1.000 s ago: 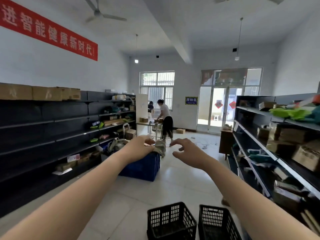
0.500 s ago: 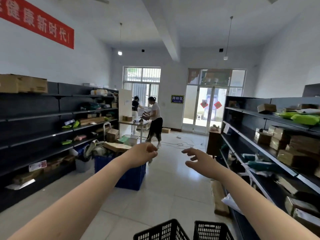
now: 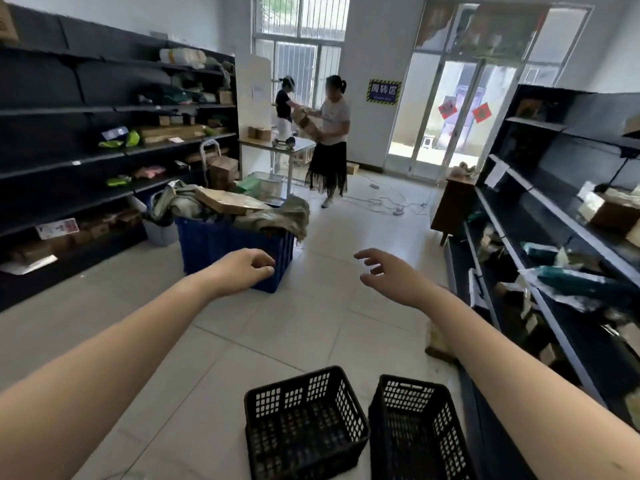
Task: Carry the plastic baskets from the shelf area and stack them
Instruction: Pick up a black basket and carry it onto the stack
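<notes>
Two black plastic lattice baskets stand side by side on the tiled floor below me, the left basket (image 3: 304,424) and the right basket (image 3: 415,431), both upright with nothing inside. Both arms reach forward above them. My left hand (image 3: 246,270) is loosely curled and holds nothing. My right hand (image 3: 384,275) has its fingers spread and is also bare. Neither hand touches a basket.
A blue crate (image 3: 235,251) heaped with cloth and cardboard stands ahead on the left. Dark shelving lines the left side (image 3: 69,161) and the right side (image 3: 554,237). Two people (image 3: 329,133) handle a box by a table. Cables lie on the floor near the door.
The view has tilted downward, so both black baskets show fully again. My hands stay held out in front, lower in the frame, with nothing taken hold of.
</notes>
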### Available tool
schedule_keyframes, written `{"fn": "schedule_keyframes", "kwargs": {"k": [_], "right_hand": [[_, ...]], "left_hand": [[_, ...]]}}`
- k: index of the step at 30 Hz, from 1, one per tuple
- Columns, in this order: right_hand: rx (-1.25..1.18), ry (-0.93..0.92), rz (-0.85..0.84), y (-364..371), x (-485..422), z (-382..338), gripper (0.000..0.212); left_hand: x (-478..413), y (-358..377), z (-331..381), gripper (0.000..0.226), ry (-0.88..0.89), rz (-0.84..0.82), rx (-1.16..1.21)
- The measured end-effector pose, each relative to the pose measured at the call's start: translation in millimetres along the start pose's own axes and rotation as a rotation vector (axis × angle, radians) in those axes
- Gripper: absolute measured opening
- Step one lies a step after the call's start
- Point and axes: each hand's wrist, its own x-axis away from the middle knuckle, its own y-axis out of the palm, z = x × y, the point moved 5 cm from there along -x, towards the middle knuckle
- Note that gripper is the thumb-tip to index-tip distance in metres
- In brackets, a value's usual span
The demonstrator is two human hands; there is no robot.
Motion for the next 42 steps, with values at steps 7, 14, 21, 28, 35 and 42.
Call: {"fn": "schedule_keyframes", "kwargs": {"k": [7,14,21,28,35,42], "right_hand": [[-0.015,0.112,-0.237,78,-105,108,0.058],[-0.090,0.306,-0.338,170,-185,221,0.063],[-0.091,0.455,-0.469,243,-246,334,0.057],[-0.079,0.471,-0.541,323,-274,432,0.073],[0.042,0.383,-0.626,445,-289,535,0.069],[0.187,0.400,-0.642,544,-292,618,0.064]], "left_hand": [[-109,79,-83,0.033,-0.235,-0.108,0.099],[-211,201,-164,0.029,-0.437,-0.207,0.304],[-284,298,-237,0.025,-0.643,-0.223,0.326],[-311,407,-269,0.025,-0.785,-0.214,0.354],[-305,532,-345,0.030,-0.909,-0.172,0.328],[-267,594,-479,0.042,-1.017,-0.134,0.045]]}}
